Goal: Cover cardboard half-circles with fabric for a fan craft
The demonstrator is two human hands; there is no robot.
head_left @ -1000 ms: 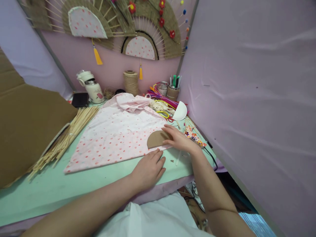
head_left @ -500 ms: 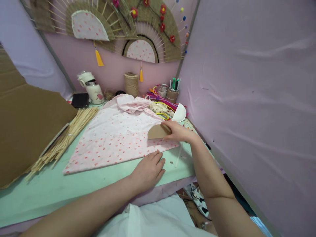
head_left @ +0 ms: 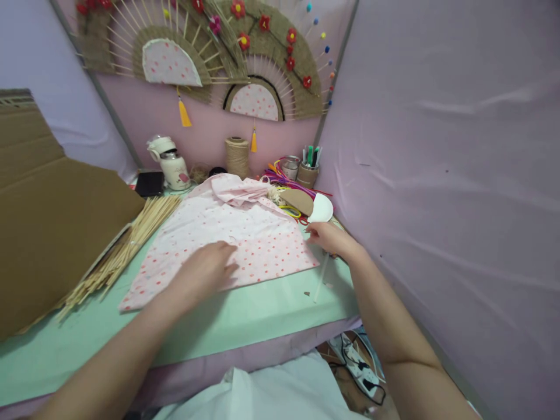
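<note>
A white-and-pink dotted cloth [head_left: 262, 256] lies over the table, bunched up at its far edge. My left hand [head_left: 207, 268] hovers over or rests on its near part, fingers loosely stretched and slightly blurred; nothing shows in them. At the cloth's right edge is my right hand [head_left: 329, 238], its fingertips a little apart and holding nothing I can see. Just beyond it, a half-round piece of cardboard [head_left: 297, 201] rests on the coloured cords, beside a white half-round piece [head_left: 321, 208].
A large cardboard sheet [head_left: 56, 216] and a bundle of thin sticks [head_left: 118, 251] occupy the left. Behind the cloth stand a bottle [head_left: 175, 169], a twine spool [head_left: 237, 157] and a pen holder [head_left: 307, 174]. A glue stick [head_left: 321, 277] lies near the right front. Decorated fans [head_left: 280, 58] hang behind.
My right hand has let go of the cardboard half-round, which now lies farther back on the cords. My left hand has moved left from the table's front onto or over the cloth.
</note>
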